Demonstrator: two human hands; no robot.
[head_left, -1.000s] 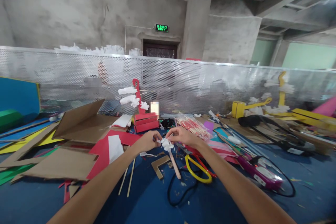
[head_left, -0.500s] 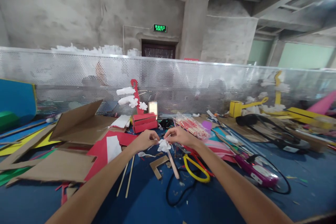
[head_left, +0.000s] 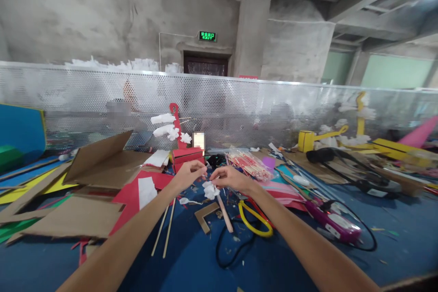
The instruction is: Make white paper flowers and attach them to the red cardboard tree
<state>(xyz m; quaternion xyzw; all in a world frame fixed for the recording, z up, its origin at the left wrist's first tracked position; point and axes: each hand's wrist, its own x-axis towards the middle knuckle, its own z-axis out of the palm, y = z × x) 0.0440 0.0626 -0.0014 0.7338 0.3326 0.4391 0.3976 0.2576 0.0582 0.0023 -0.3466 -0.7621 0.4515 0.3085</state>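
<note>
Over the middle of the blue table, my left hand (head_left: pixel 192 175) is closed, thumb and fingertips pinched together; whatever is between them is too small to make out. Facing it, my right hand (head_left: pixel 232 178) is also closed in a pinch, a small gap separating the two sets of fingertips. Just under my right fingertips hangs a white, ruffled paper flower (head_left: pixel 211 190), which the right hand seems to grip by its upper edge. Below the flower lies a pale pink stick (head_left: pixel 225 213). An L-shaped cardboard piece (head_left: pixel 205 219) rests to its left.
Yellow-handled scissors (head_left: pixel 255 226), a black cord (head_left: pixel 219 255) and a purple device (head_left: pixel 337 223) lie to the right. Thin wooden sticks (head_left: pixel 169 228) and cardboard (head_left: pixel 71 214) are on the left. Behind stand a red box (head_left: pixel 181 157) and a perforated metal screen (head_left: pixel 239 109).
My left hand has risen slightly, away from the white paper flower. The flower and my right hand have shifted a little to the left together.
</note>
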